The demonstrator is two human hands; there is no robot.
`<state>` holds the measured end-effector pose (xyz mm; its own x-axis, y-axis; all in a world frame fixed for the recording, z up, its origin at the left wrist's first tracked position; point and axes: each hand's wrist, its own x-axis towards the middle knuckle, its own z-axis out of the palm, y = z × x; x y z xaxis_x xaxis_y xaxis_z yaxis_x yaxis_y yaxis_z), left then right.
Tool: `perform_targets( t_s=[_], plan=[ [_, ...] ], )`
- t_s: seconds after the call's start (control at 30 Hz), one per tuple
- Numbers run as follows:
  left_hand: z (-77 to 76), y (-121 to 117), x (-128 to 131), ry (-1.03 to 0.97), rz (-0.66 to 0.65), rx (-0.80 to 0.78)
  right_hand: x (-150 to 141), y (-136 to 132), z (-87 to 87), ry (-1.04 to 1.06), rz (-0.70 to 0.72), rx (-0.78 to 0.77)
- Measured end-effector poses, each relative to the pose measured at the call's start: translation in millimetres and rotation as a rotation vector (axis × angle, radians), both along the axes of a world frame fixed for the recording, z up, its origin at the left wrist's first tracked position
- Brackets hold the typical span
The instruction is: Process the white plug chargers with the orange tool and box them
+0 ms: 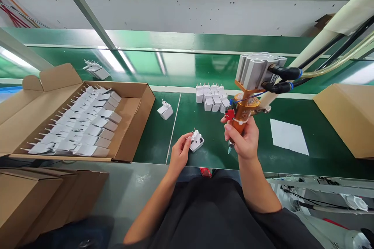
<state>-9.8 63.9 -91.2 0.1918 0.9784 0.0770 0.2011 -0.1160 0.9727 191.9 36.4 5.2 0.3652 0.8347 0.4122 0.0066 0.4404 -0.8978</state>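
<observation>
My left hand (181,150) pinches a white plug adapter (196,142) at the front of the green bench; its pins point up, and the upper part stands within a white rectangular casing. My fingertips hide its left side. My right hand (244,137) is wrapped round the orange barrel of a pneumatic glue dispenser (244,113). The dispenser's teal nozzle tip (230,149) points down, to the right of the adapter and apart from it. Beyond my hands stands a cluster of several white adapters (212,97). A single adapter (165,109) lies further left.
An open cardboard box (136,124) at the left holds rows of white adapters (87,120). More adapters (96,70) sit behind it. White paper (289,137) lies at the right, near another cardboard box (347,118). Black hoses (318,70) and a pale pole (333,37) rise from the dispenser.
</observation>
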Motion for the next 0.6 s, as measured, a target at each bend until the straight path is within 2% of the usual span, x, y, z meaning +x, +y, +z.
perform_targets(
  t_s=[0.1, 0.2, 0.33, 0.6],
  plan=[
    [-3.9, -2, 3, 0.213, -0.039, 0.207, -10, 6, 3.2, -0.014, 0.017, 0.013],
    [-6.6, -5, 6, 0.327, -0.104, 0.305, -23, 14, 6.3, -0.046, 0.010, 0.015],
    [-0.7, -13, 3, 0.395, -0.133, 0.287, -44, 24, 10.1, -0.079, -0.032, 0.048],
    [33.2, -20, -6, 0.356, -0.178, 0.204, -65, 27, 19.3, -0.178, -0.112, 0.042]
  ],
)
